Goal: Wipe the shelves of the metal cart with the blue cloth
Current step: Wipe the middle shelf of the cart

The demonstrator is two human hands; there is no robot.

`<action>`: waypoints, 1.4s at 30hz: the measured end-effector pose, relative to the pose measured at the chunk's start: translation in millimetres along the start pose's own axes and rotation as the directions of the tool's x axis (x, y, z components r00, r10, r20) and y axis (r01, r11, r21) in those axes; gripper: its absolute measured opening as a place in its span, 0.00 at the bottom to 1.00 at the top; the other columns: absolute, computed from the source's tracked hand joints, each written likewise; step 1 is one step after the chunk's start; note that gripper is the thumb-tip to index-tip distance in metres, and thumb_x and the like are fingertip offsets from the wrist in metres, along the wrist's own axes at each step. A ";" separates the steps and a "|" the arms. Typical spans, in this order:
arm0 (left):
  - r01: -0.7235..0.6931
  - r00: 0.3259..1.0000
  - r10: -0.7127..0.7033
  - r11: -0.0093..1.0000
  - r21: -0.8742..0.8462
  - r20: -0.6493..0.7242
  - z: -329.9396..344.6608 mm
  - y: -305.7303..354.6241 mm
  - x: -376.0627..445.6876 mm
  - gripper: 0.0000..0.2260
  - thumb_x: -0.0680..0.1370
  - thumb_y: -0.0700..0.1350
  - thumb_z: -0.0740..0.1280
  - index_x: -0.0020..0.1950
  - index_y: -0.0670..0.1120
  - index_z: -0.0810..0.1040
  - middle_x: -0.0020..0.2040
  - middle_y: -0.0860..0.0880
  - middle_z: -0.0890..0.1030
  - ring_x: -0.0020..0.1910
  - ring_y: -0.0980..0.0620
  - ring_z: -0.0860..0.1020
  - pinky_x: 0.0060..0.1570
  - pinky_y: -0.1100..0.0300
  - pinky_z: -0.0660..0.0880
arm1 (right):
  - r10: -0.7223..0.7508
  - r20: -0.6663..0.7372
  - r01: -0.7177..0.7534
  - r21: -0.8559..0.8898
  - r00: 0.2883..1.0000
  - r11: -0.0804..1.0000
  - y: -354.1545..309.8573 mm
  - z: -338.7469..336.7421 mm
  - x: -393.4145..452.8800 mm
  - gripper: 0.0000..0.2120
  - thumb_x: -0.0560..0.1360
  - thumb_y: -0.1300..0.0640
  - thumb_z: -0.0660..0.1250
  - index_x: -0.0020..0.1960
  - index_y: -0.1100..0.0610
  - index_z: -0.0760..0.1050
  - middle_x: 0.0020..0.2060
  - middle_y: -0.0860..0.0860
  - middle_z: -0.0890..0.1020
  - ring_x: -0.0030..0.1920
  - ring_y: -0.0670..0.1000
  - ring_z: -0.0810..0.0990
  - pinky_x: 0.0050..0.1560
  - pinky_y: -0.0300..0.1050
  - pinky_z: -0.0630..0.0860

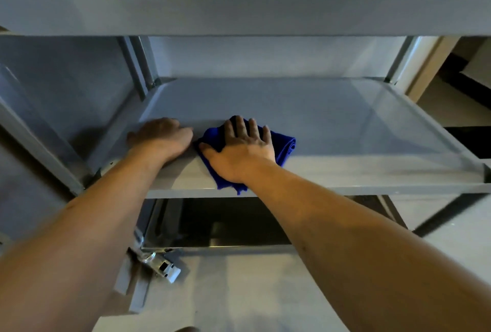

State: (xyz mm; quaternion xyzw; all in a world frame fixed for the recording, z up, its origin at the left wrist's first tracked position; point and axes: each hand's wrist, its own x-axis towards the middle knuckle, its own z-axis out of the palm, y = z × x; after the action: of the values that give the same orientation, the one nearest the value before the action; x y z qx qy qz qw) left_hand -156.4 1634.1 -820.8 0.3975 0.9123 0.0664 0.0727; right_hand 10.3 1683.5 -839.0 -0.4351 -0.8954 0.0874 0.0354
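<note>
The metal cart fills the view, with its middle shelf [332,124] in front of me. A folded blue cloth [285,145] lies near the shelf's front left part. My right hand [241,148] presses flat on the cloth, fingers spread and straight. My left hand [162,137] rests on the shelf just left of the cloth, its fingers curled over the shelf's raised front lip. The far ends of its fingers are hidden.
The top shelf [239,15] hangs close overhead. The bottom shelf [220,228] shows dark below the front edge. A caster wheel [162,265] sits at the cart's lower left corner. Upright posts [140,65] stand at the shelf corners. Pale floor lies below.
</note>
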 end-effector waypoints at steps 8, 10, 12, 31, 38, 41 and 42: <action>0.047 0.994 -0.048 0.999 -0.007 -0.096 -1.1 42.2 0.1 0.34 0.75 0.70 0.58 0.70 0.47 0.74 0.68 0.38 0.75 0.65 0.36 0.73 0.65 0.43 0.70 | 0.215 -0.063 -0.217 -0.024 0.975 0.976 105.3 -21.5 -16.3 0.46 0.76 0.24 0.42 0.84 0.53 0.46 0.84 0.52 0.48 0.82 0.58 0.45 0.80 0.62 0.42; -0.103 0.984 0.112 0.992 0.070 -0.138 6.6 78.2 -12.5 0.29 0.77 0.67 0.58 0.68 0.49 0.75 0.67 0.40 0.75 0.65 0.37 0.73 0.64 0.43 0.69 | 0.274 -0.068 -0.277 -0.026 0.959 0.961 130.7 -26.0 -21.5 0.46 0.76 0.24 0.42 0.84 0.53 0.46 0.84 0.52 0.49 0.82 0.59 0.46 0.80 0.62 0.42; -0.257 0.958 0.265 0.963 0.079 -0.113 15.8 119.4 -28.7 0.26 0.79 0.65 0.58 0.69 0.51 0.75 0.68 0.43 0.75 0.65 0.39 0.72 0.61 0.44 0.69 | 0.316 -0.074 -0.319 -0.030 0.946 0.947 151.4 -28.8 -26.4 0.46 0.76 0.24 0.42 0.84 0.52 0.46 0.84 0.52 0.49 0.82 0.59 0.46 0.80 0.62 0.41; -0.444 0.894 0.449 0.885 0.142 0.003 37.5 194.6 -54.4 0.26 0.77 0.71 0.55 0.70 0.63 0.73 0.70 0.50 0.76 0.64 0.42 0.75 0.51 0.51 0.68 | 0.708 -0.128 -0.718 -0.067 0.695 0.693 335.8 -62.9 -84.5 0.48 0.74 0.21 0.39 0.84 0.49 0.47 0.84 0.52 0.48 0.82 0.60 0.45 0.79 0.65 0.42; -0.501 0.866 0.501 0.865 0.039 0.017 30.7 173.4 -43.7 0.22 0.80 0.62 0.59 0.74 0.62 0.69 0.76 0.51 0.70 0.72 0.43 0.70 0.66 0.53 0.67 | 0.708 -0.096 -0.714 -0.060 0.700 0.697 312.6 -62.6 -64.6 0.45 0.77 0.24 0.40 0.84 0.51 0.47 0.84 0.54 0.47 0.82 0.61 0.43 0.79 0.66 0.41; -0.462 0.887 0.462 0.885 -0.064 -0.022 22.0 160.6 -37.7 0.25 0.76 0.60 0.70 0.72 0.56 0.74 0.73 0.49 0.73 0.70 0.44 0.72 0.67 0.55 0.69 | 0.667 -0.090 -0.672 -0.057 0.740 0.738 292.4 -61.0 -48.6 0.44 0.78 0.25 0.42 0.84 0.51 0.47 0.84 0.55 0.48 0.82 0.62 0.44 0.79 0.66 0.42; -0.422 0.907 0.421 0.906 -0.037 -0.028 21.0 155.4 -36.5 0.27 0.74 0.63 0.70 0.71 0.55 0.75 0.72 0.48 0.74 0.69 0.44 0.72 0.66 0.53 0.70 | 0.643 -0.093 -0.649 -0.060 0.761 0.759 283.1 -59.7 -42.2 0.43 0.78 0.25 0.42 0.84 0.51 0.48 0.84 0.55 0.49 0.82 0.62 0.45 0.79 0.66 0.43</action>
State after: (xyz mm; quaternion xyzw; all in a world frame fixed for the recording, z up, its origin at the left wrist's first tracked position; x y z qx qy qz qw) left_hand -16.8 1713.5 -810.7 0.5826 0.8041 0.1036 0.0561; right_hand 263.6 1829.5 -832.9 -0.7207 -0.6920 0.0398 0.0135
